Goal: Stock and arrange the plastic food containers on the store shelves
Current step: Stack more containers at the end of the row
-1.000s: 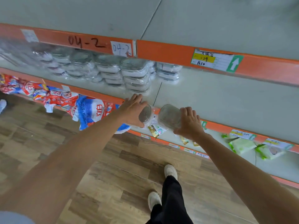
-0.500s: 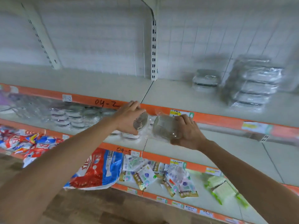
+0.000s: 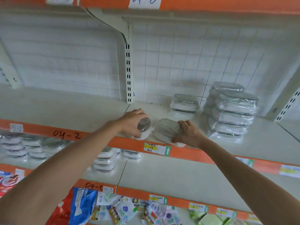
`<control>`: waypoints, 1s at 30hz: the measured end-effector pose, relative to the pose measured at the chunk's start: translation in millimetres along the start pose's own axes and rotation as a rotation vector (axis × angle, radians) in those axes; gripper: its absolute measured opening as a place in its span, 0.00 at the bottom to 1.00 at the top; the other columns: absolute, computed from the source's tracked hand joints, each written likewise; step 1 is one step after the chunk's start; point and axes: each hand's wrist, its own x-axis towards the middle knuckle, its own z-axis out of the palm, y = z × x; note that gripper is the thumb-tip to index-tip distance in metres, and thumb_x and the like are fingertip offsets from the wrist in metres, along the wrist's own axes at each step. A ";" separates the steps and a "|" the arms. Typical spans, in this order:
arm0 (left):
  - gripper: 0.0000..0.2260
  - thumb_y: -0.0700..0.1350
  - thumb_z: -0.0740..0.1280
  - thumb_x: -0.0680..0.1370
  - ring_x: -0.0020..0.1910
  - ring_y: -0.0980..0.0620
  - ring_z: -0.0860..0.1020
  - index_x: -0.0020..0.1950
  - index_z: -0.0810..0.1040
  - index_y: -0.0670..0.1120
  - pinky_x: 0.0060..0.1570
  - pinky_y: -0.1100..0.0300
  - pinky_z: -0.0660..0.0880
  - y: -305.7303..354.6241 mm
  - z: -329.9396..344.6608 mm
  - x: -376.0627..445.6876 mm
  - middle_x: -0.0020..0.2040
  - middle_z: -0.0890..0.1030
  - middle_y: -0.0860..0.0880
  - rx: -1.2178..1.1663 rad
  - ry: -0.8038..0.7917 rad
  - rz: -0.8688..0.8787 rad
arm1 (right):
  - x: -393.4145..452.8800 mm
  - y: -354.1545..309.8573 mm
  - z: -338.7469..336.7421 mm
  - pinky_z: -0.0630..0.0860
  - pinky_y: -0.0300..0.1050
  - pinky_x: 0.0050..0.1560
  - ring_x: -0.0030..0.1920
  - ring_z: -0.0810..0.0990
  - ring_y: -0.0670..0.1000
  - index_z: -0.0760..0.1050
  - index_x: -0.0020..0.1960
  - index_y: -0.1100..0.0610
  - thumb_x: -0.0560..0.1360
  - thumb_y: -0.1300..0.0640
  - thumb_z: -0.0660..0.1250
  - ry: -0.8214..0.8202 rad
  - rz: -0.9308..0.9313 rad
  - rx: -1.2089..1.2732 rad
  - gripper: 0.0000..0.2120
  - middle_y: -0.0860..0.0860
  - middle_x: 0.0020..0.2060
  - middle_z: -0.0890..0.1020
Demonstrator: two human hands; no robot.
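My left hand (image 3: 131, 121) grips a clear plastic food container (image 3: 144, 126) tilted on its side at the front edge of the upper shelf (image 3: 81, 108). Just to its right, my right hand (image 3: 189, 133) grips a second clear container (image 3: 167, 129), also tilted, over the same orange shelf lip. Both containers are wrapped in thin film. Behind them a short stack of wrapped containers (image 3: 184, 105) stands near the back wall, with a taller stack (image 3: 230, 111) to its right.
The shelf below holds several stacks of wrapped containers (image 3: 105, 161) at left and middle. The lowest shelf carries snack bags (image 3: 84, 207) and small packets (image 3: 126, 210). A slotted upright (image 3: 129, 70) splits the back wall. An orange shelf edge (image 3: 194, 2) hangs overhead.
Both hands have risen with their containers from the lower shelves up to the front edge of the upper shelf. The view has tilted upward.
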 end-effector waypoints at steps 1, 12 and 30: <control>0.37 0.43 0.74 0.63 0.64 0.52 0.66 0.70 0.65 0.49 0.62 0.57 0.67 -0.8 -0.4 8.8 0.64 0.65 0.52 0.006 -0.046 -0.005 | 7.6 3.3 0.5 0.65 0.50 0.66 0.63 0.67 0.57 0.63 0.70 0.56 0.62 0.45 0.77 -0.024 -0.001 0.006 0.42 0.55 0.61 0.68; 0.38 0.29 0.61 0.72 0.73 0.47 0.49 0.70 0.63 0.66 0.70 0.49 0.60 -29.2 -4.3 46.4 0.73 0.52 0.52 -0.013 -0.191 -0.082 | 66.3 27.3 6.3 0.59 0.48 0.64 0.66 0.63 0.55 0.58 0.72 0.53 0.63 0.46 0.76 -0.062 -0.016 -0.012 0.44 0.52 0.63 0.64; 0.42 0.52 0.78 0.65 0.69 0.54 0.54 0.72 0.58 0.47 0.65 0.62 0.56 -75.6 9.4 50.2 0.67 0.56 0.51 -0.261 0.024 -0.107 | 59.7 11.3 3.2 0.65 0.48 0.65 0.63 0.67 0.56 0.57 0.72 0.53 0.64 0.54 0.77 -0.115 0.075 0.081 0.43 0.52 0.61 0.63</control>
